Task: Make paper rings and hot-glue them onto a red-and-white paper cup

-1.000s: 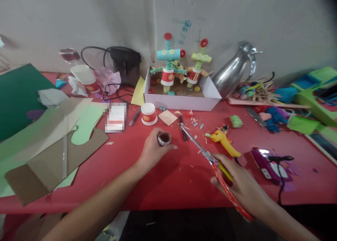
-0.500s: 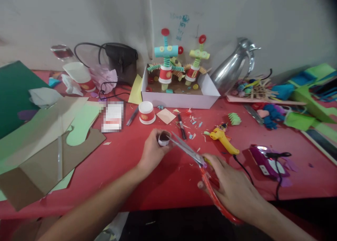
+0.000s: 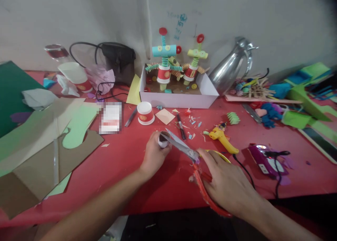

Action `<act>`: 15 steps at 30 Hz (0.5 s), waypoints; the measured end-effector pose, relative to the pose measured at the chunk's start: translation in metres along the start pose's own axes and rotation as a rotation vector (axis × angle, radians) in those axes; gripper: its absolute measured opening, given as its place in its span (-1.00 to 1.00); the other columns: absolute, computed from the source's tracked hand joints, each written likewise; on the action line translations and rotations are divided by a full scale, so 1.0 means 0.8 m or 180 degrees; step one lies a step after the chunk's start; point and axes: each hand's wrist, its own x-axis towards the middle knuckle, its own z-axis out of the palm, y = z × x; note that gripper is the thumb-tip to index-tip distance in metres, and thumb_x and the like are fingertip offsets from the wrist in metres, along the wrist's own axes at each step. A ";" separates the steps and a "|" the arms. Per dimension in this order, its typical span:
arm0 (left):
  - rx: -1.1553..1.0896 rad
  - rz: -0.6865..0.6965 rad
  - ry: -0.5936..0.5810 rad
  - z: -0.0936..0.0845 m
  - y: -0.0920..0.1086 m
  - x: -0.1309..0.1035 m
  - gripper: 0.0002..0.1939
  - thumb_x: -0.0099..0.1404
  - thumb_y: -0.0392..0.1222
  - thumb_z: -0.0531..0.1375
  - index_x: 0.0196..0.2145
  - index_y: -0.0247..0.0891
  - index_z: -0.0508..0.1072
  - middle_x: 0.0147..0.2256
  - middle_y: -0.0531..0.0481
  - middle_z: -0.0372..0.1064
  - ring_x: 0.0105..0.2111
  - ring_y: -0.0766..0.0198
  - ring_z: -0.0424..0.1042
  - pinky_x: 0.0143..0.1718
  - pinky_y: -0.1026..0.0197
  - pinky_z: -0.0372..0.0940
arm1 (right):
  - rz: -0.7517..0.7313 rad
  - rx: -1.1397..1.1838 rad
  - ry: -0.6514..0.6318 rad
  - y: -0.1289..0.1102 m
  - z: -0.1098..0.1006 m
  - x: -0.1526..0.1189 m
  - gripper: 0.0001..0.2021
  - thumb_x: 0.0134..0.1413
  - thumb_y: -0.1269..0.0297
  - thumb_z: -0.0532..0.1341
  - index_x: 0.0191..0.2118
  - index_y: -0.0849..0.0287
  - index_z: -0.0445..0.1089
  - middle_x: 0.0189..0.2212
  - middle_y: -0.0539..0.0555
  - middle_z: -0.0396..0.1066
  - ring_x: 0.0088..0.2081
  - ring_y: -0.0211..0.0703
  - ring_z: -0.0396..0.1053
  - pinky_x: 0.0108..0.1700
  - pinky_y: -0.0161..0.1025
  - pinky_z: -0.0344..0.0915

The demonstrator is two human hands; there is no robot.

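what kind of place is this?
Likely a home or classroom craft table: paper-cup figures stand in a white box, a glue gun lies among paper scraps, and the right hand holds scissors.

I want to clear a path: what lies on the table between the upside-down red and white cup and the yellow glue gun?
In the head view, between cup and glue gun lie a tan paper square, a black pen and paper scraps.

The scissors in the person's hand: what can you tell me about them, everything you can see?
The scissors have long grey metal blades and red handles with a pale pattern. The right hand grips the handles near the table's front edge. The blades are parted and point up and to the left, their tips at the rim of a small paper cup that the left hand holds over the red tabletop.
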 end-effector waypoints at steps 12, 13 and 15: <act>-0.0013 -0.0092 0.0034 0.002 -0.003 0.001 -0.82 0.13 -0.30 0.30 -0.32 -0.20 0.36 -0.31 0.03 0.37 -0.28 0.22 0.39 -0.19 0.15 0.28 | -0.0047 0.0121 -0.0042 -0.007 -0.005 -0.002 -0.64 0.29 0.14 0.09 0.08 0.24 0.34 -0.27 0.26 0.60 -0.35 0.13 0.59 -0.40 -0.08 0.48; -0.0087 -0.0111 0.0022 0.001 -0.003 0.001 -0.81 0.13 -0.29 0.31 -0.32 -0.20 0.37 -0.31 0.03 0.37 -0.28 0.22 0.38 -0.18 0.14 0.28 | -0.0041 0.0292 -0.0108 -0.005 -0.004 -0.002 -0.65 0.29 0.15 0.09 0.07 0.22 0.34 -0.30 0.23 0.61 -0.35 0.12 0.59 -0.40 -0.09 0.48; -0.0313 -0.0190 -0.0049 -0.001 -0.002 0.002 -0.80 0.12 -0.26 0.33 -0.33 -0.21 0.37 -0.32 0.04 0.36 -0.28 0.23 0.37 -0.17 0.15 0.28 | 0.0032 0.0713 -0.0203 0.001 -0.003 -0.001 -0.68 0.29 0.18 0.10 0.08 0.16 0.33 -0.33 0.16 0.62 -0.32 0.08 0.60 -0.35 -0.13 0.48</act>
